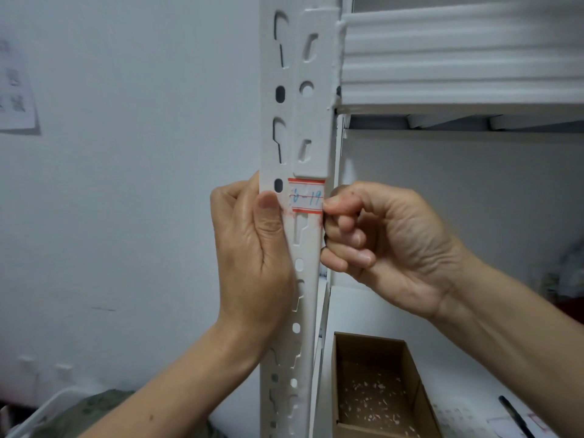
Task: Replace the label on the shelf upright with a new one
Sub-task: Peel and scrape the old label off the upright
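Paper label (306,196), white with 2 red bands and blue handwriting ending in 19. The thumb and forefinger (331,202) of the right hand (388,245) are pinched on its right edge, with the other fingers curled into the palm. The left thumb (268,203) presses flat just beside the label's left edge, and the left hand (252,248) wraps the shelf upright (268,147). The label sits on that upright, just below a beam bracket (313,90).

We cannot tell whether the edge is lifting or being pressed down. We judge it best to anchor with the left thumb and work the edge slowly and level, so the paper does not tear.

A cardboard box (339,374) holding scraps (373,403) stands below.
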